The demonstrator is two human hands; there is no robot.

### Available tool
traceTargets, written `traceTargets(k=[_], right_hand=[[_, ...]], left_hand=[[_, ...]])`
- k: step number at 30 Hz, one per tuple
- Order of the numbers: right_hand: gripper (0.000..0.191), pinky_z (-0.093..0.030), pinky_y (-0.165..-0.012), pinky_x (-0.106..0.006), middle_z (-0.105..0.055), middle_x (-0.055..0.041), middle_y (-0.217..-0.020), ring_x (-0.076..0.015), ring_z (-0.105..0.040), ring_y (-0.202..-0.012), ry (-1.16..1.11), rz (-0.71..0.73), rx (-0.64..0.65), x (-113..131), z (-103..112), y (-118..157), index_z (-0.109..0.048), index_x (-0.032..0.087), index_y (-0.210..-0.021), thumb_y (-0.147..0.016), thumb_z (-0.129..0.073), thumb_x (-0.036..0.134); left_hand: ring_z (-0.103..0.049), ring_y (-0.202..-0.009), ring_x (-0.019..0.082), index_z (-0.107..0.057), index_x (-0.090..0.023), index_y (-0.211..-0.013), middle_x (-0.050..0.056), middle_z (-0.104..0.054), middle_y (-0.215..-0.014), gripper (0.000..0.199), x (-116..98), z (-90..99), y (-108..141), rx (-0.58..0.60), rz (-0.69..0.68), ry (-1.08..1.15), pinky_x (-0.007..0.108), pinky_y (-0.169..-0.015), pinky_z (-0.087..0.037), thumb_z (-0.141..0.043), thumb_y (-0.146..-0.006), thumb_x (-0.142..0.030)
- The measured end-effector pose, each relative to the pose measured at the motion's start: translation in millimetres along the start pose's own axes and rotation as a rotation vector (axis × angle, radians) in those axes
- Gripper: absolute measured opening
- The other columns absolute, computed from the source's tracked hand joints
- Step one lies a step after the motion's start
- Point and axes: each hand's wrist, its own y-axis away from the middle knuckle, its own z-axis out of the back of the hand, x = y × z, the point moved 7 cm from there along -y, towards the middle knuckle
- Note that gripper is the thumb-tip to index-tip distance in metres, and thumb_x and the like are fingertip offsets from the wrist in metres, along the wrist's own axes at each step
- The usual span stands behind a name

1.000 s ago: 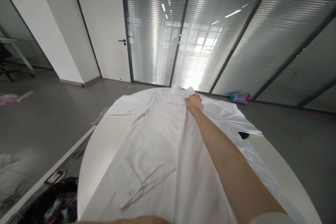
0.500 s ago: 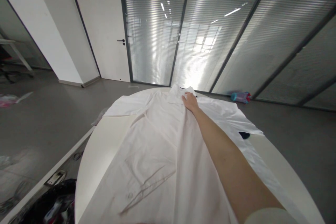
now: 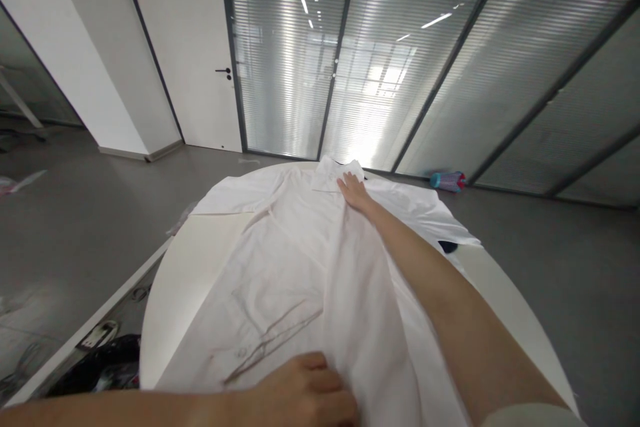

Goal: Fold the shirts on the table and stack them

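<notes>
Basically, the white garment is face up and spread lengthwise on a round white table, collar at the far edge. Its short sleeves reach out to both sides, and its near end runs out of view.

Right hand: palm down on the garment, just below the collar's right part, fingers spread fairly wide and reaching onto the collar. Forearm crosses over the garment's right side.

Left hand: at the garment's near part, fingers curled narrow over the cloth. Fingertips hidden and a bit blurred, so can't tell whether it's pinching fabric.

Garment's front panel has soft lengthwise folds on the right. Sharper slanted creases sit just beyond the left hand. Small dark item shows at the garment's right sleeve hem, mostly covered; can't identify it.

Left of the garment, past the table rim: black-lined bin with mixed stuff inside, power socket just beyond it on the floor. Beyond the garment, to the right: blue-and-red patterned cylinder on the floor by the glass partition. Beyond the garment, to the left: white door, black handle.
</notes>
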Motion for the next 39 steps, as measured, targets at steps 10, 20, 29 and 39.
traceTargets(k=[10, 20, 29, 39], right_hand=[[0.096, -0.004, -0.123, -0.05, -0.005, -0.013, -0.167, -0.0307, -0.002, -0.154, -0.001, 0.299, 0.194, 70, -10, 152, -0.022, 0.01, -0.16, -0.092, -0.011, 0.078], [0.097, -0.002, -0.123, -0.048, -0.004, -0.0151, -0.167, -0.0276, 0.0, -0.154, -0.016, 0.278, 0.2, 78, -15, 121, -0.02, 0.009, -0.16, -0.092, -0.008, 0.078], [0.08, -0.005, -0.122, -0.049, -0.017, -0.0121, -0.166, -0.0275, -0.01, -0.154, -0.045, 0.243, 0.053, 75, -12, 76, -0.028, 0.02, -0.159, -0.098, -0.014, 0.07], [0.078, -0.01, -0.122, -0.048, -0.015, -0.0162, -0.166, -0.0317, -0.012, -0.153, -0.025, 0.03, 0.046, 25, -15, 56, -0.027, 0.012, -0.158, -0.101, -0.015, 0.064]], left_hand=[[-0.034, -0.145, 0.035, -0.047, -0.021, -0.148, 0.014, -0.041, -0.155, 0.066, 1, -31.4, -67, 0.054, -0.121, -0.117, 0.057, -0.118, -0.026, -0.038, -0.098, -0.063], [-0.043, -0.141, 0.033, -0.059, -0.038, -0.138, -0.009, -0.038, -0.158, 0.04, -28, -72.2, -48, -0.113, -0.415, -0.394, 0.051, -0.103, -0.051, -0.042, -0.102, -0.042], [-0.048, -0.138, 0.021, -0.073, -0.035, -0.118, 0.002, -0.069, -0.127, 0.035, -22, -117.2, -52, -0.061, -0.43, -0.41, 0.045, -0.107, -0.048, -0.047, -0.097, -0.025], [-0.056, -0.13, 0.024, -0.071, -0.031, -0.124, 0.006, -0.066, -0.134, 0.036, -22, -123.2, -51, -0.097, -0.438, -0.406, 0.044, -0.106, -0.049, -0.045, -0.099, -0.032]])
